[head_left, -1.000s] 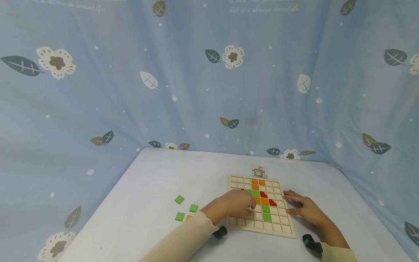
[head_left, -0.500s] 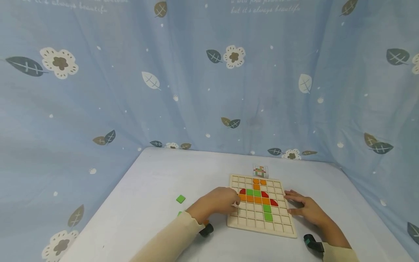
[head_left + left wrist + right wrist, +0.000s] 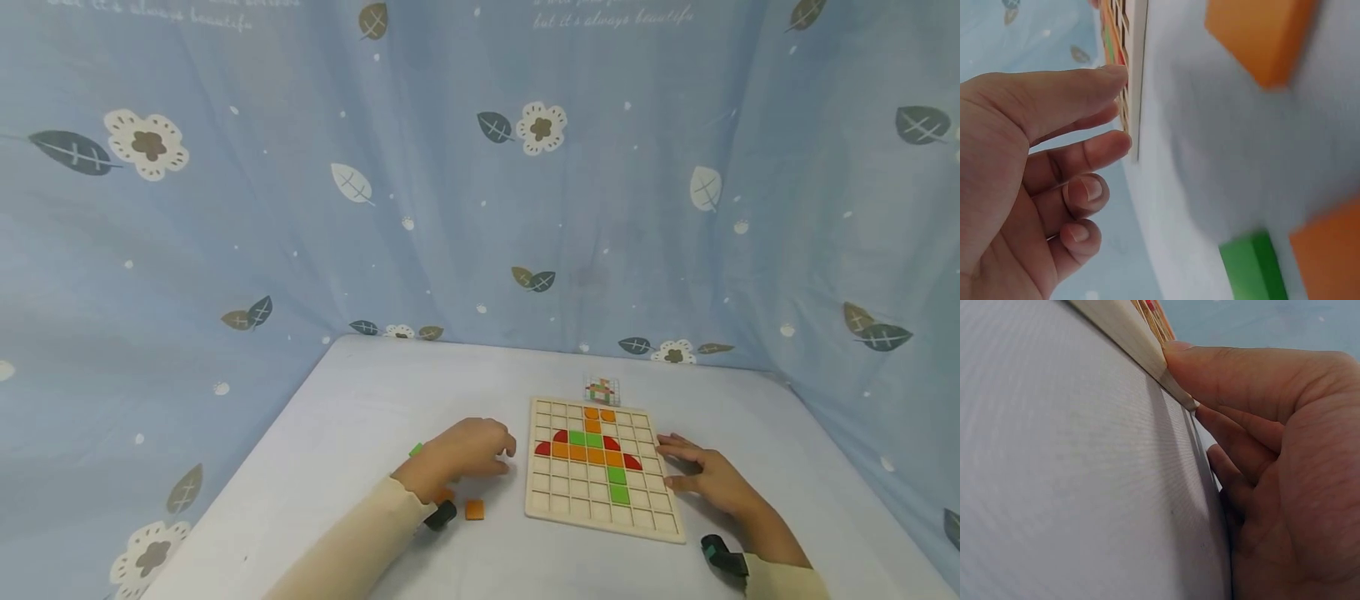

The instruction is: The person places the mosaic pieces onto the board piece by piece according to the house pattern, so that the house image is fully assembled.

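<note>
My left hand [image 3: 465, 450] hovers left of the wooden grid board [image 3: 559, 503], apart from it. In the left wrist view its thumb and fingers are loosely bent, with nothing between them. My right hand [image 3: 705, 479] rests at the board's right edge, thumb and fingertips touching its side. Orange and green squares, orange rounded pieces and red quarter-round pieces [image 3: 543, 449] lie in the board's cells. On the table near my left hand are an orange square [image 3: 475, 510], a second orange piece [image 3: 444, 496] and a green piece [image 3: 416, 449], partly hidden by the left arm.
A small card [image 3: 602, 391] with a coloured grid pattern lies just behind the board. The white table [image 3: 420, 375] meets a blue patterned curtain [image 3: 435, 208] at the back and sides. Black devices [image 3: 440, 516] sit at both wrists.
My left hand has moved left, off the board. A red quarter-round piece now shows at the left end of the orange row. My right hand stays at the board's edge.
</note>
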The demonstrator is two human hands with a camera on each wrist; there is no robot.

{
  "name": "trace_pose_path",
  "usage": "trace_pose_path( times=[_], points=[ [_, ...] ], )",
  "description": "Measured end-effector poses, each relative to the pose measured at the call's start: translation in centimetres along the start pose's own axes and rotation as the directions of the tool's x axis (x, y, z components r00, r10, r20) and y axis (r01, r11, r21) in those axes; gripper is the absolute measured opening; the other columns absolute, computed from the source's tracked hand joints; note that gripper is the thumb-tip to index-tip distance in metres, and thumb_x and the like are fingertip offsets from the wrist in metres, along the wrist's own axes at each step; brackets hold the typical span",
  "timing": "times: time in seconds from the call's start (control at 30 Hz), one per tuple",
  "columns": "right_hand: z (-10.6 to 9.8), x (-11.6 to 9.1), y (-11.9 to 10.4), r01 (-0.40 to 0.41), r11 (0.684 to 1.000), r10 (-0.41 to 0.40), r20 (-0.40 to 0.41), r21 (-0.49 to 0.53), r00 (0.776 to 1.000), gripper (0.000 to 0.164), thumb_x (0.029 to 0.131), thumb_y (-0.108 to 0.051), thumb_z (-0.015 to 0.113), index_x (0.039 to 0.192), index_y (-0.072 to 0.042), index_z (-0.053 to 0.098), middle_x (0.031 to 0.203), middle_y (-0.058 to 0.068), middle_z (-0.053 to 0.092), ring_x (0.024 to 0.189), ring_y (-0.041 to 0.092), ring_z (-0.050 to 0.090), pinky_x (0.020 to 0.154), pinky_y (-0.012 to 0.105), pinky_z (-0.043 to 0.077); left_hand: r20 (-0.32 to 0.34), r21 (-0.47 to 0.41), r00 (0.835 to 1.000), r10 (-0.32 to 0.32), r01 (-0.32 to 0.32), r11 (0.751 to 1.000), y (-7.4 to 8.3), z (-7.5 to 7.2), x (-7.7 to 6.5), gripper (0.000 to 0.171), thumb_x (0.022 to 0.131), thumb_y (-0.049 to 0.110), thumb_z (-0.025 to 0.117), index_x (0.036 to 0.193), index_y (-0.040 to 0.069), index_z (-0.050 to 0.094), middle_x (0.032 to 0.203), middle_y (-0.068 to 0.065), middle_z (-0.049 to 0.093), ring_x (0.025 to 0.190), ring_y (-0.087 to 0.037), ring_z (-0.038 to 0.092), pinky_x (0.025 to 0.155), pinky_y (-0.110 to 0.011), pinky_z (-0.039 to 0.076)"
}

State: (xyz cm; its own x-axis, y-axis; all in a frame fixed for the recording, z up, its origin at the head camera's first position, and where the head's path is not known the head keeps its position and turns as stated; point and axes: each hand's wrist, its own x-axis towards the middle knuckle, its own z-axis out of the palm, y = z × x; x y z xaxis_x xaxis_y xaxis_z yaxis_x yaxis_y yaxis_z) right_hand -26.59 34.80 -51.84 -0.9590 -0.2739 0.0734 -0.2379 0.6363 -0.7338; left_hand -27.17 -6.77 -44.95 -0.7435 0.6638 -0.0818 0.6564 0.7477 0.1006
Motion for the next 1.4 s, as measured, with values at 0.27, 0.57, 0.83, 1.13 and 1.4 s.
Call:
trace_pose_path(
  times=[0.27, 0.57, 0.83, 1.13, 1.4],
  points=[
    [0.0, -0.1, -0.1, -0.030, 1.000, 0.030, 0.004, 0.007, 1.000, 0.061, 0.073, -0.022, 0.082, 0.126, 0.001, 0.063, 0.145, 0.023, 0.041, 0.137, 0.049, 0.023, 0.102, 0.070, 0.018, 0.022, 0.018, 1.000, -0.005, 0.005, 1.000, -1.6, -0.3, -1.1, 0.018, 0.085, 0.032, 0.076, 0.100, 0.023, 0.074, 0.087, 0.014, 0.061, 0.076, -0.002, 0.053, 0.072, -0.024, 0.048],
    [0.0, -0.2, -0.2, -0.019, 1.000, 0.019, -0.004, -0.004, 1.000, 0.059, 0.073, -0.022, 0.082, 0.125, 0.000, 0.064, 0.144, 0.024, 0.042, 0.137, 0.050, 0.023, 0.102, 0.070, 0.017, 0.042, 0.004, 0.999, -0.020, 0.020, 1.000, -3.0, -0.6, -2.5, 0.017, 0.084, 0.033, 0.075, 0.098, 0.023, 0.074, 0.086, 0.014, 0.060, 0.075, -0.004, 0.053, 0.074, -0.027, 0.048],
    [-0.1, -0.1, -0.4, -0.008, 1.000, 0.008, -0.008, 0.001, 1.000, 0.061, 0.073, -0.024, 0.082, 0.126, 0.001, 0.063, 0.145, 0.023, 0.043, 0.137, 0.049, 0.023, 0.102, 0.069, 0.018, 0.043, -0.028, 0.999, -0.013, 0.014, 1.000, -4.1, -0.4, -4.0, 0.021, 0.078, 0.029, 0.076, 0.098, 0.023, 0.074, 0.086, 0.015, 0.061, 0.077, -0.005, 0.053, 0.077, -0.030, 0.049],
    [-0.1, -0.1, -0.1, -0.005, 1.000, 0.005, -0.013, 0.008, 1.000, 0.061, 0.073, -0.023, 0.082, 0.125, 0.001, 0.064, 0.144, 0.022, 0.044, 0.137, 0.049, 0.023, 0.103, 0.069, 0.017, 0.058, -0.068, 0.997, -0.046, 0.050, 0.996, -5.1, -0.1, -5.2, 0.025, 0.073, 0.026, 0.080, 0.097, 0.024, 0.073, 0.084, 0.016, 0.059, 0.075, -0.005, 0.051, 0.074, -0.031, 0.048],
    [-0.1, -0.1, -0.4, -0.017, 1.000, 0.017, -0.002, 0.017, 1.000, 0.060, 0.073, -0.023, 0.082, 0.126, 0.000, 0.064, 0.145, 0.024, 0.042, 0.137, 0.050, 0.022, 0.103, 0.069, 0.017, 0.050, -0.100, 0.998, -0.050, 0.054, 0.994, -5.6, 0.6, -5.5, 0.025, 0.071, 0.029, 0.082, 0.093, 0.026, 0.073, 0.083, 0.017, 0.057, 0.074, -0.005, 0.050, 0.075, -0.030, 0.047]
  ],
)
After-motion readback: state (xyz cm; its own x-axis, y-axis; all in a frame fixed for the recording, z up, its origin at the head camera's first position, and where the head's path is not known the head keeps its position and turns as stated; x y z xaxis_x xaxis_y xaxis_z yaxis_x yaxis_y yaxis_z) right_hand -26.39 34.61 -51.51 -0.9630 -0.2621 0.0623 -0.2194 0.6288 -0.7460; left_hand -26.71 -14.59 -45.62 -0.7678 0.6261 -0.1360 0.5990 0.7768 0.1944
